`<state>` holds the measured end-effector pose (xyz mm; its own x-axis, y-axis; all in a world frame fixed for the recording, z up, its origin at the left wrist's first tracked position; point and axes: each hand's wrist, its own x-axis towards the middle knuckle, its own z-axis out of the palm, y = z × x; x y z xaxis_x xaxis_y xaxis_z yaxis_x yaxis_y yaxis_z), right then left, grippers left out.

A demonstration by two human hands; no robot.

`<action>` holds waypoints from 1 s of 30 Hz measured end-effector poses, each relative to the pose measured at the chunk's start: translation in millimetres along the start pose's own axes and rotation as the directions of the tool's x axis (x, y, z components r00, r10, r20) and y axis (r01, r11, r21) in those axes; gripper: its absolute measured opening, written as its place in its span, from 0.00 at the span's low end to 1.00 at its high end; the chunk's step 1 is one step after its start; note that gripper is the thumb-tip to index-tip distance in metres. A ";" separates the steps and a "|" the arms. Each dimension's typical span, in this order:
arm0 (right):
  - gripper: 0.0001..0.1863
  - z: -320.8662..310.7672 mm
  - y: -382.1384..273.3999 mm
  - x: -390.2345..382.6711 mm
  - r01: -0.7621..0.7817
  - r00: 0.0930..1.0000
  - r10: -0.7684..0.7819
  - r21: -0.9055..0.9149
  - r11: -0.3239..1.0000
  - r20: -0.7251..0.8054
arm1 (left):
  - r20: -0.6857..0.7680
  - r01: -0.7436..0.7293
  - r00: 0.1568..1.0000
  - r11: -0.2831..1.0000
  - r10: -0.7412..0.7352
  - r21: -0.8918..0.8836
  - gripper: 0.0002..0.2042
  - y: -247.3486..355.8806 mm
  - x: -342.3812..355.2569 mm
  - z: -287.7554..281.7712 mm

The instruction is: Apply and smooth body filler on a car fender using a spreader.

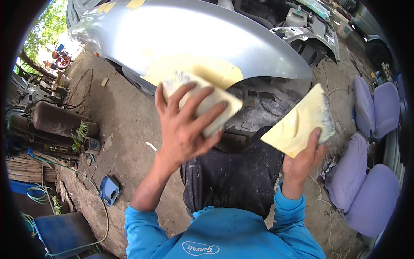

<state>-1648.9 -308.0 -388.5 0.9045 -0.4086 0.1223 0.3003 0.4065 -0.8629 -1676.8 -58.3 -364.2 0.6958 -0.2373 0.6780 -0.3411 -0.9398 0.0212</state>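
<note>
My left hand point(183, 125) grips a flat, pale spreader point(231, 103) with its fingers spread over the upper face. The spreader's far edge is at the lower part of a silver car fender point(181, 32), by a patch of pale yellow body filler point(224, 73) above the wheel arch. Slight blur hides whether the spreader touches the fender. In my right hand point(304, 162) is a flat, roughly square board point(297, 123) smeared with yellow filler, the thumb lying on top. It is held apart from the fender, to the right of the spreader.
Purple-covered car seats point(373, 203) stand at the right. An open engine bay point(297, 21) lies beyond the fender. On the left are a rusty cylinder point(62, 118), a blue plastic container point(109, 190) and a green hose point(88, 179) on the dirt floor point(125, 129).
</note>
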 end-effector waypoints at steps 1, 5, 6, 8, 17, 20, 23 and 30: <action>0.23 -3.7 6.5 -4.1 -0.005 0.999 0.006 -0.017 1.000 0.039 | -0.034 -0.029 0.999 0.999 0.030 0.033 0.20 -3.2 9.1 8.6; 0.22 -13.1 11.6 -8.2 -0.052 0.997 0.053 -0.026 0.998 0.051 | -0.080 -0.096 0.992 0.995 0.094 -0.020 0.23 -11.8 31.8 29.3; 0.22 -16.8 12.6 -7.9 -0.054 0.997 0.055 -0.029 0.998 0.048 | -0.083 -0.107 0.991 0.994 0.104 -0.035 0.23 -13.3 34.3 31.7; 0.22 -24.8 14.8 -5.5 -0.053 0.995 0.056 -0.042 0.998 0.085 | -0.072 -0.112 0.991 0.994 0.111 -0.010 0.22 -14.7 39.1 33.1; 0.24 -28.9 17.2 -5.2 -0.072 0.991 0.077 -0.050 0.996 0.109 | -0.024 -0.088 0.996 0.995 0.087 -0.046 0.20 -13.2 36.4 22.9; 0.24 -31.1 18.8 -3.4 -0.082 0.991 0.086 -0.038 0.996 0.105 | -0.035 -0.120 0.992 0.993 0.120 -0.015 0.21 -10.7 44.8 31.3; 0.24 -29.3 17.8 -4.5 -0.078 0.993 0.081 -0.033 0.996 0.091 | -0.015 -0.109 0.994 0.994 0.109 -0.015 0.21 -12.6 41.5 27.9; 0.30 -46.7 31.9 -6.5 -0.129 0.985 0.139 -0.094 0.987 0.105 | -0.017 -0.089 0.996 0.996 0.089 0.000 0.22 -14.5 41.6 20.4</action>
<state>-1659.3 -330.5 -439.7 0.9642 -0.2599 0.0520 0.1510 0.3772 -0.9138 -1630.1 -59.5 -351.3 0.6516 -0.3152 0.6899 -0.4017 -0.9150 -0.0387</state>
